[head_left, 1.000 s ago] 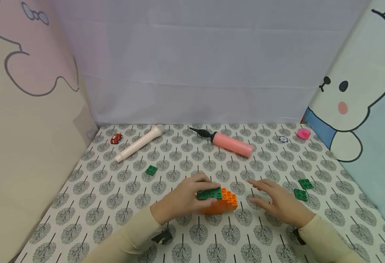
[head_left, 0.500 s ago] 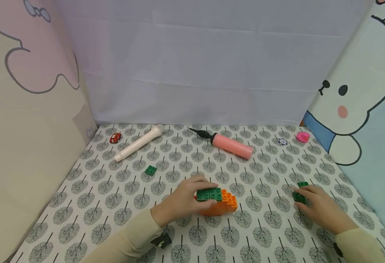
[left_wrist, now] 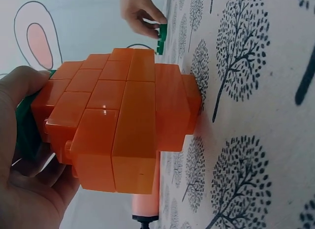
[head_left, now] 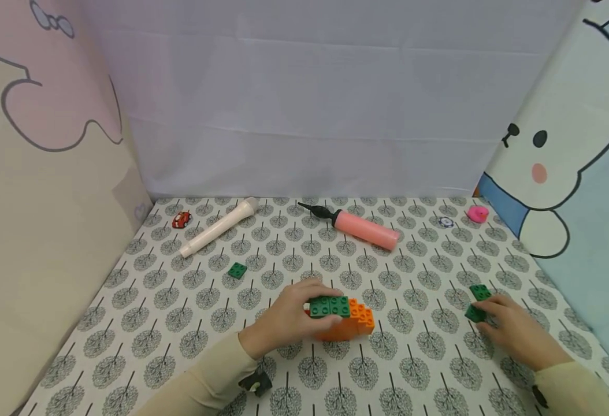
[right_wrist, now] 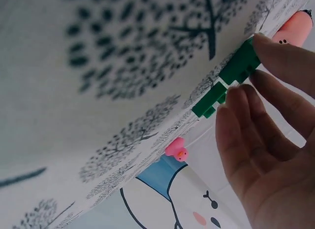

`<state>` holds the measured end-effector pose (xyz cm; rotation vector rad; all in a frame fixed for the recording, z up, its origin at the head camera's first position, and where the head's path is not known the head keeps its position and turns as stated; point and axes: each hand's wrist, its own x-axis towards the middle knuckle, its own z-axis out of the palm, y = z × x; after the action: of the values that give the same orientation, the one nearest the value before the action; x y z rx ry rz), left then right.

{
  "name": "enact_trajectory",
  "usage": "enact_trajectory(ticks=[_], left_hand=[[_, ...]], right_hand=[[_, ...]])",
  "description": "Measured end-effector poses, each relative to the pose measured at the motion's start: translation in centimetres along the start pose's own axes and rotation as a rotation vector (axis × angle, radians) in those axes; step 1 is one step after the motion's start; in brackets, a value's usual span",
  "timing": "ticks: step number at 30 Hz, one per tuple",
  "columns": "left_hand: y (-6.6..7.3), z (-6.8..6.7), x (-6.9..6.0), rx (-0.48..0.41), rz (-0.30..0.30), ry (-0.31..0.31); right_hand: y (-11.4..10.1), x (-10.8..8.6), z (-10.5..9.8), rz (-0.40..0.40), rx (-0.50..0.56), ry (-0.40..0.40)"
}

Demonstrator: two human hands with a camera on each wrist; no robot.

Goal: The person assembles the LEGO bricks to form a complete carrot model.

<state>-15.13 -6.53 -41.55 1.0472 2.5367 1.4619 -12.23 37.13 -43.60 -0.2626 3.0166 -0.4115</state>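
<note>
My left hand [head_left: 289, 318] grips a build of stacked orange toy bricks [left_wrist: 113, 115] by its top, with the thumb and fingers on either side of the green bricks [head_left: 329, 307] there. A bit of red shows beside the palm; the rest of that side is hidden. At the right, my right hand [head_left: 517, 332] pinches a green toy brick [right_wrist: 241, 61] between thumb and index finger, at the tabletop. Just beyond it lies another green brick [right_wrist: 210, 99], with the other fingertips close by. Whether those fingertips touch it, I cannot tell.
One more green brick [head_left: 237, 270] lies left of centre. Farther back are a red toy car [head_left: 182, 219], a whitish stick with a knobbed end [head_left: 218, 227], a pink hand pump [head_left: 366, 229], a small round disc [head_left: 446, 222] and a pink rubber duck [head_left: 478, 214]. Cloth walls surround the table.
My right hand has moved right from beside the orange build to the green bricks and now pinches the nearer one. The left hand has kept its grip in about the same spot.
</note>
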Motion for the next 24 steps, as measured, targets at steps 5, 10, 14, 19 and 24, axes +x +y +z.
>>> enact_trajectory(ticks=[5,10,14,19,24], left_hand=[[-0.5,0.3,-0.2,-0.053,0.002,0.014],[-0.9,0.6,-0.9,-0.107,0.004,0.044],[-1.4,0.6,-1.6,-0.105,-0.005,0.076],[-1.8,0.3,-2.2,-0.089,-0.034,0.105],[-1.7,0.1,-2.4,-0.092,-0.077,0.100]], right_hand=[[0.0,-0.2,0.0,0.002,0.006,0.023],[0.0,-0.1,-0.1,0.027,-0.005,0.008],[0.1,-0.1,-0.3,0.044,0.011,-0.027],[-0.6,-0.3,-0.3,0.003,0.015,0.011],[-3.2,-0.1,-0.7,-0.093,0.080,0.103]])
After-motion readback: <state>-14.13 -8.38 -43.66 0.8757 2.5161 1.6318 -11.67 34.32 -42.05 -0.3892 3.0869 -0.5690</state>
